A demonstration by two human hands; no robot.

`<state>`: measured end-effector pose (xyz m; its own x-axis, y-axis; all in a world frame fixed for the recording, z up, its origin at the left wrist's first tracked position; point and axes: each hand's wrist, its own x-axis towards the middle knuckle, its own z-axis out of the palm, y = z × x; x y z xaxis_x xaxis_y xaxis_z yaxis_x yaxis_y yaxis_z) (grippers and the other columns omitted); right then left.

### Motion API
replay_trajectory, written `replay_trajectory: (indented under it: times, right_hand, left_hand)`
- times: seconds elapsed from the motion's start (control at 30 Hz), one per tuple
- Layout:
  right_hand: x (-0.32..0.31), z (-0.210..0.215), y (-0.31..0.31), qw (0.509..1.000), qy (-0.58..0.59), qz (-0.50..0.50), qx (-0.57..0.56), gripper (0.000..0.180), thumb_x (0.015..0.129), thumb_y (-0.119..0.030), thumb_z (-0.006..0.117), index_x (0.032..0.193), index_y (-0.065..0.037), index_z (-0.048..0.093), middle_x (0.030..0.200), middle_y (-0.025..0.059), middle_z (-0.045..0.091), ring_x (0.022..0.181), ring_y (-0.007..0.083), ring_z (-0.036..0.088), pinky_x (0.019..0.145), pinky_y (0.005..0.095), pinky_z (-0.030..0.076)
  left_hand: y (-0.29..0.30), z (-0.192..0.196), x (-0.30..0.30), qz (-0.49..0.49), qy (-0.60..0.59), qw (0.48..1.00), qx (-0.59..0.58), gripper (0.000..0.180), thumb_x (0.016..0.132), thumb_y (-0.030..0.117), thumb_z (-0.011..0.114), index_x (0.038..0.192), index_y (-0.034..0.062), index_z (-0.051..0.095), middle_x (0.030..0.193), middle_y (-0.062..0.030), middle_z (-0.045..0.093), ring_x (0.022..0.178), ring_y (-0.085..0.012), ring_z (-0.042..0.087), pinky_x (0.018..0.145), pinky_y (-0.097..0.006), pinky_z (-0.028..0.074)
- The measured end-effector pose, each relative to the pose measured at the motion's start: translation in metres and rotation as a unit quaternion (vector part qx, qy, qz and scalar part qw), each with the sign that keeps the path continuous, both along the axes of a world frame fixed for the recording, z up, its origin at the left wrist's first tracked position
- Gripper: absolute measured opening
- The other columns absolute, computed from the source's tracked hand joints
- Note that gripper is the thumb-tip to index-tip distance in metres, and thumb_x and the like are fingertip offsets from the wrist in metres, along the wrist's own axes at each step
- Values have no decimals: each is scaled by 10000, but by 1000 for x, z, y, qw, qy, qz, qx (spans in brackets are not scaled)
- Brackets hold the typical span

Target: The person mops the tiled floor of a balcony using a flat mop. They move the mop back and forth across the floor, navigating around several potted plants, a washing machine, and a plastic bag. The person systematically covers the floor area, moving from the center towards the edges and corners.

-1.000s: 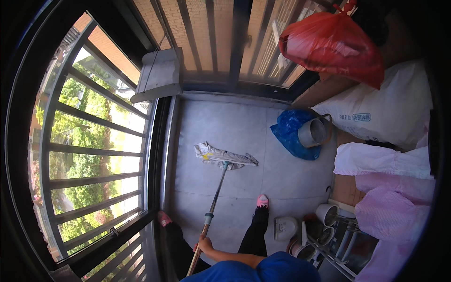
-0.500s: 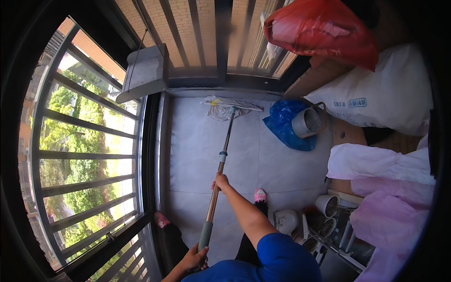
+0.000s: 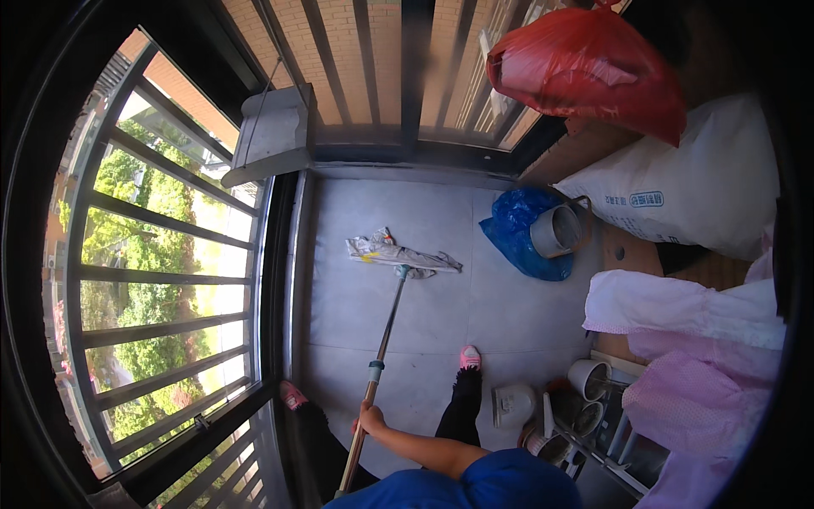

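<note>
My right hand (image 3: 369,418) is wrapped round the pole of a mop (image 3: 390,327), below its green collar. The pole slants from the lower edge up to a mop head draped with a crumpled grey-white cloth (image 3: 394,254) with yellow patches. That cloth lies on the grey floor, around the middle of the upper half. Below my right hand the pole runs down to the lower edge, beside my blue shirt. My left hand does not show.
Right of the cloth, a blue plastic bag (image 3: 517,233) lies against a metal pot (image 3: 555,232). A white sack (image 3: 678,178), a red bag (image 3: 589,76) and pink-white fabric (image 3: 687,373) line the right side. Pots (image 3: 587,379) stand at lower right; a barred window (image 3: 165,331) is left.
The mop head and its cloth have come back across the floor toward me. My right hand has moved down and left with the pole; my left hand has left the picture.
</note>
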<state>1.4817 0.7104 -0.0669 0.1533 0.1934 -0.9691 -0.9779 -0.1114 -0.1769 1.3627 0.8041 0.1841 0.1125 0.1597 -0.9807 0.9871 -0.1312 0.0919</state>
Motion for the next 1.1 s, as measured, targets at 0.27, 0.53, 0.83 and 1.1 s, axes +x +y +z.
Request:
replay_trajectory:
  times: [0.27, 0.53, 0.83, 1.1]
  right_hand:
    - [203, -104, 1, 988, -120, -1, -95, 496, 842, -426, 273, 637, 4, 411, 493, 104, 461, 367, 223, 488, 356, 347, 464]
    - [198, -99, 115, 997, -73, -9, -38, 402, 834, -397, 293, 797, -8, 391, 557, 107, 466, 425, 222, 508, 417, 370, 492]
    - [151, -97, 169, 989, -81, 78, -92, 458, 836, -379, 320, 655, 24, 441, 509, 150, 484, 406, 267, 521, 345, 381, 449]
    - [-39, -21, 89, 977, -36, 206, -36, 474, 851, -382, 278, 664, 30, 423, 479, 120, 471, 380, 243, 519, 368, 350, 463]
  left_hand:
    - [-26, -76, 111, 199, -48, 955, -214, 280, 821, 261, 467, 947, 29, 373, 559, -62, 444, 435, -154, 461, 401, -274, 376]
    - [98, -76, 100, 194, -106, 952, -210, 199, 841, 235, 412, 913, 52, 379, 558, -58, 447, 415, -127, 443, 344, -213, 340]
    - [104, -83, 45, 254, -87, 944, -190, 224, 832, 236, 440, 942, 50, 381, 571, -53, 463, 422, -131, 459, 362, -227, 363]
    - [83, -13, -76, 212, 8, 972, -99, 328, 775, 204, 523, 1028, 46, 388, 633, -32, 482, 511, -108, 465, 429, -224, 382]
